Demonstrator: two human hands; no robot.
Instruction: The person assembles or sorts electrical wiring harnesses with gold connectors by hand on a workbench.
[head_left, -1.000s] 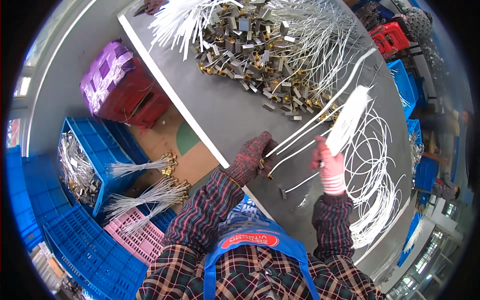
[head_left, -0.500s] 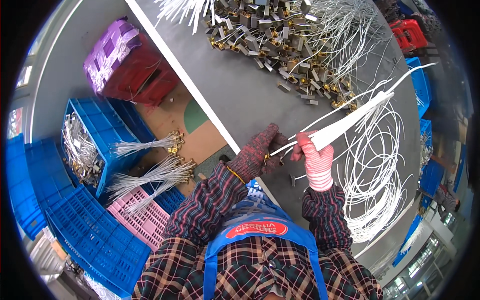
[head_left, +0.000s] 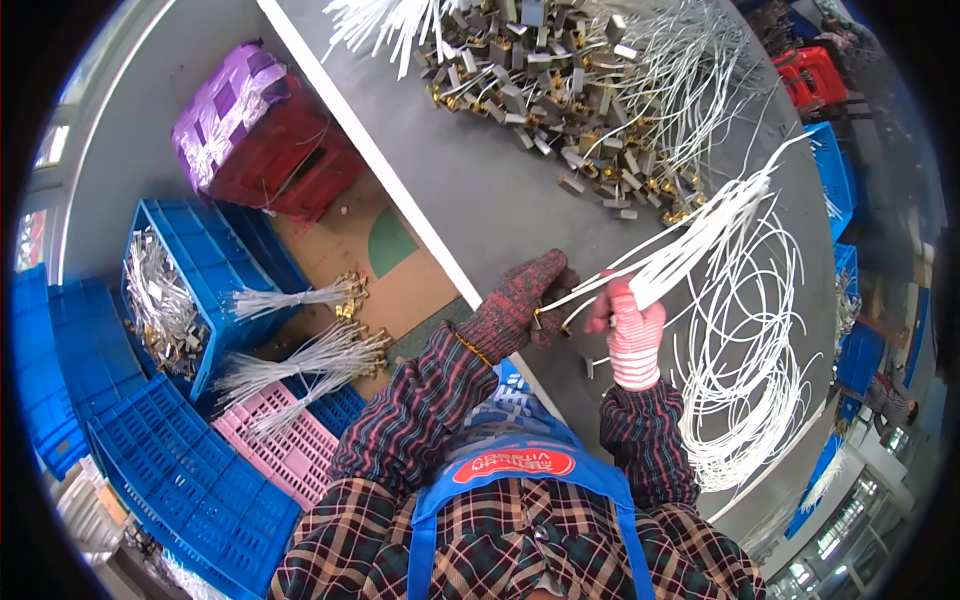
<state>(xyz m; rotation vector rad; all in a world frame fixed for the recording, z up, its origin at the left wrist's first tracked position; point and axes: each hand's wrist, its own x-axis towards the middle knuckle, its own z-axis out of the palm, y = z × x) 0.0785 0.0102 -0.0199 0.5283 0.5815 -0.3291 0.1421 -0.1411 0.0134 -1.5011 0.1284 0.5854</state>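
My left hand (head_left: 528,298), in a dark red-grey knitted glove, is closed around the ends of thin white wires, and a small brass-coloured terminal (head_left: 539,318) shows at its fingers. My right hand (head_left: 632,332), in a pink and white striped glove, grips a bundle of white sleeving (head_left: 695,250) that fans out to the far right. Single strands run from this bundle across to the left hand. Below the right hand's wrist, a small grey block (head_left: 590,368) on a white wire shows. What lies inside the left fist is hidden.
Beyond my hands, grey blocks with brass terminals and wires (head_left: 570,90) are heaped on the dark table (head_left: 420,120). Coiled white sleeving (head_left: 750,400) lies at right. Left of the table's white edge stand blue crates (head_left: 200,250), a pink crate (head_left: 280,440) and wire bundles (head_left: 300,360).
The sleeving bundle has loosened and spread into separate strands, its far tip shifting left and slightly nearer. Both hands stay almost in place.
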